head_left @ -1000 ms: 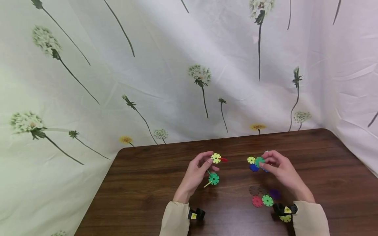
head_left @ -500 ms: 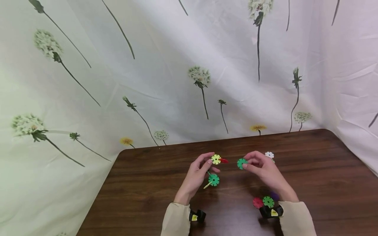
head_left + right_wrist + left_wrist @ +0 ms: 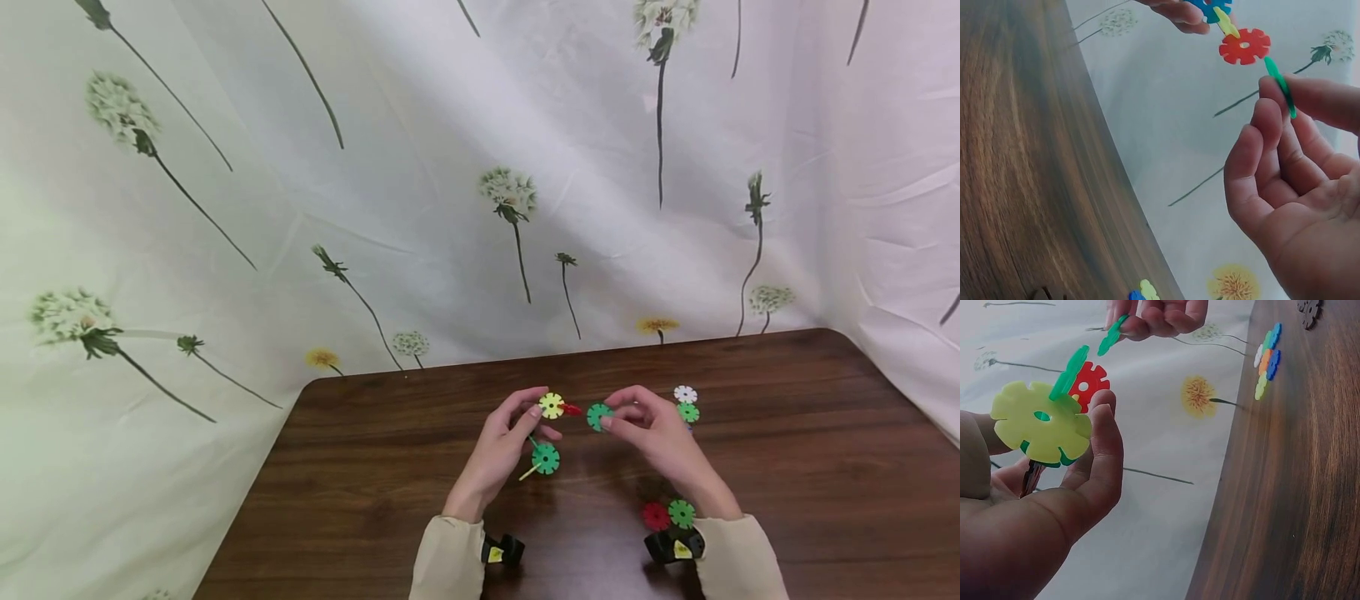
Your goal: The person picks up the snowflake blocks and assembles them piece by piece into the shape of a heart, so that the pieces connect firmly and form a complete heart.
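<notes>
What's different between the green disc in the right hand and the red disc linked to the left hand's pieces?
The green disc is pinched by the right hand, while the red disc is joined to the linked discs in the left hand. In the right wrist view, the green disc appears edge-on, while the red disc shows its face. Both have notched rims.

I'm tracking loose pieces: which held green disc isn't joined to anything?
The green disc pinched by the right hand; the lower green disc is linked to the left hand's pieces; other green discs lie on the table.
</notes>
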Motion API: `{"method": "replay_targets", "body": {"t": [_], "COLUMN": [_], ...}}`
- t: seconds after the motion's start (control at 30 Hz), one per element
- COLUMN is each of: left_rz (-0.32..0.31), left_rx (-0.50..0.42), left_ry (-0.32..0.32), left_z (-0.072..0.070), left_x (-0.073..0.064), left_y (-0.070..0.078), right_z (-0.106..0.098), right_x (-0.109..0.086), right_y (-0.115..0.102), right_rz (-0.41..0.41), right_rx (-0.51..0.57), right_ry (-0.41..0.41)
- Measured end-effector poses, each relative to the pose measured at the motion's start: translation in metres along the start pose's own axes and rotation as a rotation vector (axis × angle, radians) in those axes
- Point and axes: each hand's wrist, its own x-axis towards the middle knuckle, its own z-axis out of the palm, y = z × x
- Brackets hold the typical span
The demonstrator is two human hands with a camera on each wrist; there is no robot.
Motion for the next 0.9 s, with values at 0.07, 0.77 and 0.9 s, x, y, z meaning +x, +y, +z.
{"method": "replay_targets", "body": {"t": [0.07, 0.77, 0.9], "left_rz": [0.000, -0.008, 0.021], "left_rx": [0.000, -0.018, -0.019], "left_ry": [-0.001, -0.005, -0.018], "left_z": [0.000, 0.004, 0.004], "left_x": [0.000, 0.000, 0.001], "left_y": [0.000, 0.001, 0.000], "right_z": [0.001, 0.012, 0.015], "right_x": [0.001, 0.003, 0.002], "right_y": [0.000, 0.000, -0.002], "right_rz": [0.007, 0.086, 0.094], "right_rx": [0.003, 0.041, 0.036], "right_ry": [0.006, 0.047, 0.075]}}
